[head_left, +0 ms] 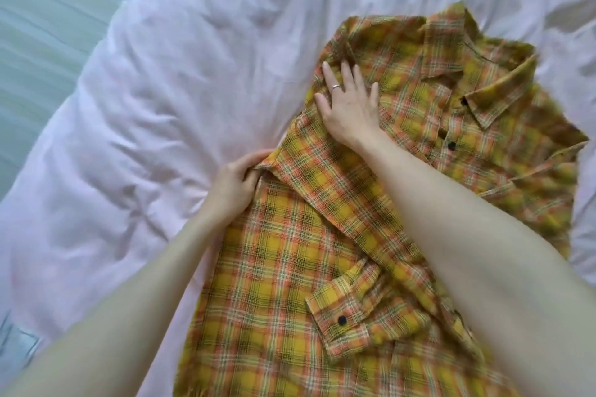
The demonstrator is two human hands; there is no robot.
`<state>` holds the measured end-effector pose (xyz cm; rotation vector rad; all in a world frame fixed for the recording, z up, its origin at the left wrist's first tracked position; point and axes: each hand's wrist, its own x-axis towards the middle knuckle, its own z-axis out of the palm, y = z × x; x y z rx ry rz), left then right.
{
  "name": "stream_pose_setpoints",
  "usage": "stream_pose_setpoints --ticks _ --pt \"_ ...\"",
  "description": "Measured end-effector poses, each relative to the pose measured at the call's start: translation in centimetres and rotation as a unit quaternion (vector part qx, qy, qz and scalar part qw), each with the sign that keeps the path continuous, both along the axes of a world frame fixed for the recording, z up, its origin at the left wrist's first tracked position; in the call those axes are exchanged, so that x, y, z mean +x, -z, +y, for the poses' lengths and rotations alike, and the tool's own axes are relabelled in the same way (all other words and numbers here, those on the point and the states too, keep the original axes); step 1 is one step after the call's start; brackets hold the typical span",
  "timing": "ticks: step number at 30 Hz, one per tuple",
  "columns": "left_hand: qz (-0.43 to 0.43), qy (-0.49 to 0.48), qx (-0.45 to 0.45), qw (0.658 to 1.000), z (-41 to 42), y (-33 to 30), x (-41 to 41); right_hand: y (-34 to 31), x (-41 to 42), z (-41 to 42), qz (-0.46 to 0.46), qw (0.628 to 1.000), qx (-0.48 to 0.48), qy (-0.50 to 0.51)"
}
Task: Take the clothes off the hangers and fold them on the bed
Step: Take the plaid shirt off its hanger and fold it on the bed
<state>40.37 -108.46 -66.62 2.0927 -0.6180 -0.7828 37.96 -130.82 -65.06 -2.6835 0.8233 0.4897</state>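
The plaid shirt (290, 267) lies front-up on the bed (161, 74), hem cut off at six o'clock, right hand (348, 106) pressing flat with fingers spread, left hand (235, 184) pinching its nine o'clock edge, open bedding beyond.

The right hand (350, 103) lies flat with its fingers spread, and one finger wears a ring. The left hand (237, 182) curls its fingers and pinches. Both bare arms reach forward, the right crossing over.
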Motion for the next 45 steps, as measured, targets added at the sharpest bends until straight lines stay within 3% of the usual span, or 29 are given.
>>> stream_pose_setpoints --ticks 4,11,15,22,28,32,35,38,40,43,45 --pt "0.043 -0.019 -0.005 0.999 -0.3 0.4 0.5 -0.1 -1.0 1.1 -0.025 0.999 -0.019 0.002" --pt "0.01 -0.057 0.036 0.998 1.0 -0.7 -1.6 -0.1 -9.7 9.3 -0.064 0.997 0.044 0.002" --pt "0.033 -0.09 0.093 0.991 3.4 -1.1 -3.6 -0.1 -14.3 12.4 -0.052 0.998 0.036 0.001" --pt "-0.01 -0.103 0.154 0.983 7.8 -2.5 -8.0 -1.0 -21.6 14.8 -0.008 0.999 0.039 -0.01" --pt "0.005 -0.144 0.182 0.973 11.7 -5.0 -14.1 -3.1 -28.8 17.3 0.0 0.996 0.083 0.044" --pt "0.004 -0.147 0.26 0.954 14.9 -5.8 -18.8 -4.1 -35.2 18.5 0.021 0.994 0.082 0.074" --pt "0.13 -0.248 0.187 0.942 17.3 -5.7 -22.7 -4.5 -41.5 18.9 0.049 0.989 0.066 0.125" --pt "0.293 -0.407 0.038 0.864 18.3 -5.8 -25.6 -4.6 -47.2 19.2 0.056 0.98 0.051 0.185" --pt "0.362 -0.434 -0.014 0.824 18.0 -6.1 -27.2 -4.6 -50.3 19.2 0.051 0.965 0.048 0.251" --pt "0.445 -0.431 -0.023 0.785 17.3 -6.7 -30.2 -4.6 -54.7 19.5 0.014 0.929 0.026 0.37" --pt "0.477 -0.428 -0.04 0.767 17.1 -6.5 -31.5 -4.6 -56.5 19.8 -0.036 0.873 0.048 0.484"
